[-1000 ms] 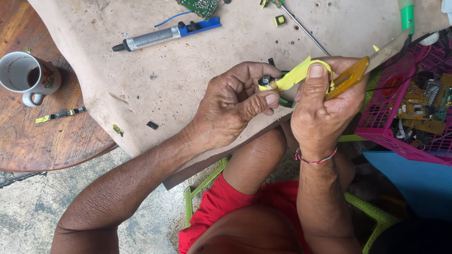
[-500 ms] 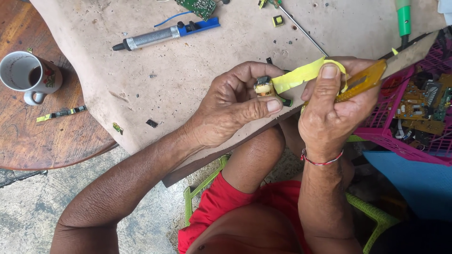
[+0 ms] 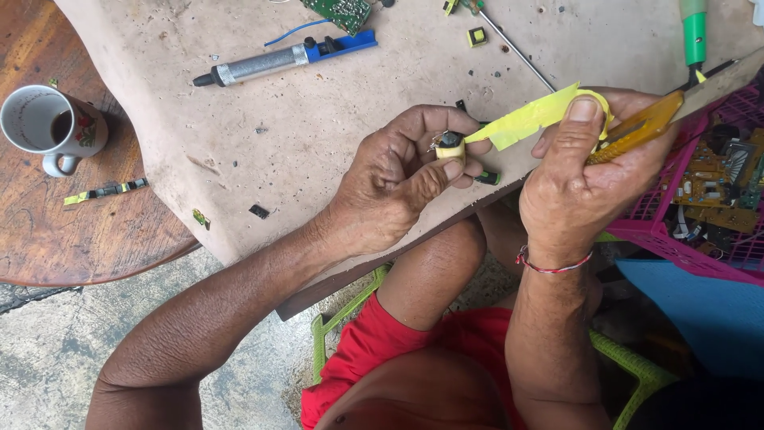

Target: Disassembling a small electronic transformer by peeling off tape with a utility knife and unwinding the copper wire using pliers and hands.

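My left hand (image 3: 398,179) pinches a small round component (image 3: 450,146) wrapped in yellow tape between thumb and fingers. A strip of yellow tape (image 3: 529,117) runs from it up to my right hand (image 3: 593,171), which pulls the strip taut under its thumb. That same hand also grips an orange-handled tool (image 3: 643,127) whose dark blade points up and right. Both hands hover over the near edge of a worn beige board (image 3: 334,119).
A silver and blue desoldering pump (image 3: 278,58), a green circuit board (image 3: 341,11), a thin metal rod (image 3: 519,52) and a green-handled tool (image 3: 694,32) lie on the board. A mug (image 3: 49,123) stands on the round wooden table at left. A pink basket (image 3: 708,199) of circuit boards is at right.
The hands have drawn apart: the right hand moved right and pulled a longer strip of yellow tape off the component held in the left.
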